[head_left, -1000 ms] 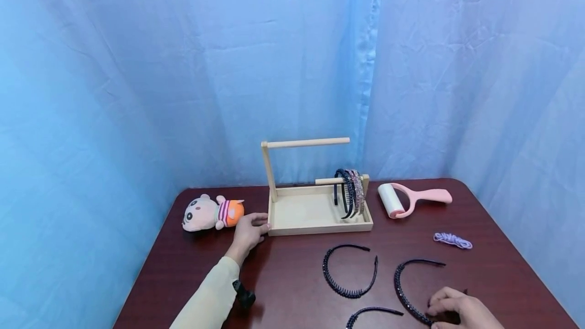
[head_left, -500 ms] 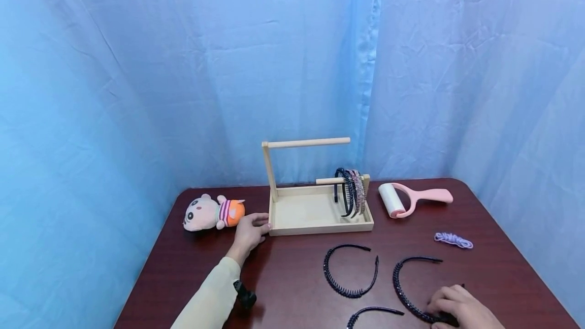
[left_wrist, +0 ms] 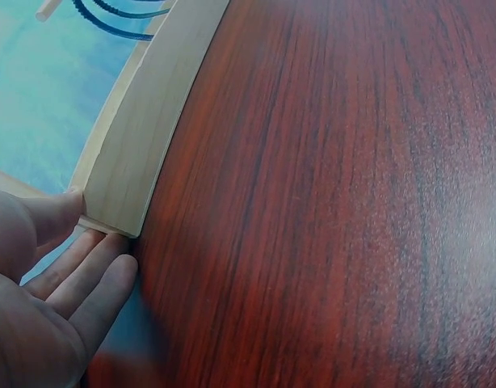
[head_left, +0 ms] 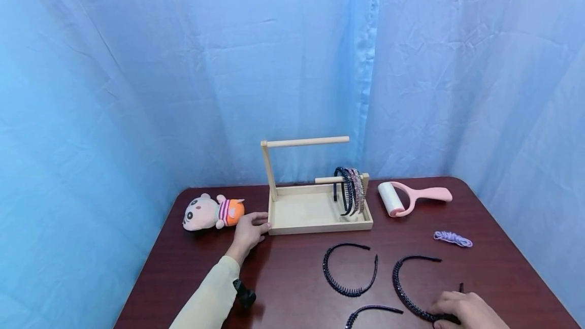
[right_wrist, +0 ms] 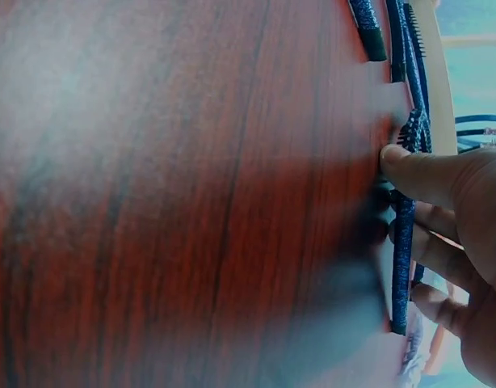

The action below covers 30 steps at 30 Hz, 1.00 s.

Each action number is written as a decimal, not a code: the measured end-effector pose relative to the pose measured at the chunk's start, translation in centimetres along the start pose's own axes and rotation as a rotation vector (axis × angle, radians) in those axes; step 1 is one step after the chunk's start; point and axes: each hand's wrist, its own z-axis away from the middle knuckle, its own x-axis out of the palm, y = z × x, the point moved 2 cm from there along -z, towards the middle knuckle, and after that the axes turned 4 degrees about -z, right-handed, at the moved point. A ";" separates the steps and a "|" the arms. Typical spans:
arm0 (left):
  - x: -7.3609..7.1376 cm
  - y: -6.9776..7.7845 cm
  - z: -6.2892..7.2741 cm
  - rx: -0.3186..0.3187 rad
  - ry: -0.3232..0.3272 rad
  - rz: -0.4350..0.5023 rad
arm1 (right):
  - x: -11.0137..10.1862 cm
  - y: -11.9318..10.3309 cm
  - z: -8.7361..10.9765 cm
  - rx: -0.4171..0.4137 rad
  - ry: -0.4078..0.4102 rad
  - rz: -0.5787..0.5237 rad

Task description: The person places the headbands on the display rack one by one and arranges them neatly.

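Your right hand (head_left: 463, 309) has hold of a headband (head_left: 402, 296) that lies on the table (head_left: 292, 273), off the right side of the rack (head_left: 320, 229) and nearer you than it; the thumb sits to one side of the band and the fingers curl to the other, with little room left between, though how firmly they press you cannot tell; your left hand (head_left: 249, 231) lightly pinches the rack's front left corner, thumb at the rim and fingers against the outer end, as if to steady it. The step in hand looks like picking up this headband; two loose headbands (head_left: 351, 294) lie in front of the rack, the nearer cut off by the frame, while several hung headbands (head_left: 349, 192) already sit on the rack's lower bar (head_left: 325, 180), whose free end points left; the upper bar (head_left: 308, 141) carries none. The next move seems to call for a sure pinch and a lift straight off the table, ends kept clear of the other bands, with your left hand holding the rack steady. As for writing, you can read none, neither on the rack nor on the roller (head_left: 392, 200) to its right; no brand or label shows.
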 end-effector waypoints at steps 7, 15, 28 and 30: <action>0.0 -0.1 -0.2 0.004 0.005 -0.006 | -0.9 -0.9 -0.5 0.120 -0.092 -0.015; -0.1 0.0 0.2 0.005 0.011 -0.014 | -2.3 -3.1 -0.9 0.173 0.145 0.065; 0.1 0.0 0.1 0.011 0.008 -0.018 | -5.0 -6.0 -2.8 0.483 0.548 0.001; 0.1 0.1 0.1 0.015 0.011 -0.023 | -5.5 -6.3 -3.2 0.508 0.557 -0.024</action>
